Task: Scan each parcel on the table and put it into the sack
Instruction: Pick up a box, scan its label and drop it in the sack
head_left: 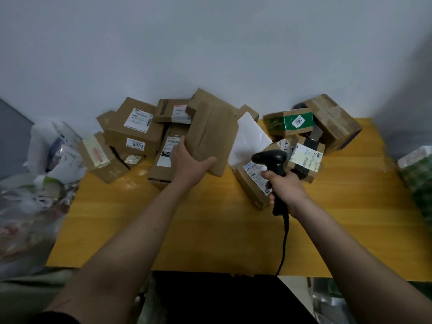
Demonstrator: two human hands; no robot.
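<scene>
Several cardboard parcels lie piled along the back of the yellow table [210, 230]. My left hand [189, 163] grips a plain brown flat parcel [214, 134] by its lower edge and holds it tilted above the pile, its blank side towards me. My right hand [284, 187] is closed on the handle of a black barcode scanner [272, 160], whose head points left towards the held parcel. Its cable [284, 244] runs down over the table's front edge. A labelled parcel [253, 181] lies just under the scanner. A white sack [35, 183] stands left of the table.
A box marked 8093 [135, 134] sits at the back left. A green-taped parcel [291, 122] and a large taped box [332, 120] stand at the back right. A green-and-white sack [418, 174] is at the right edge. A grey wall rises behind.
</scene>
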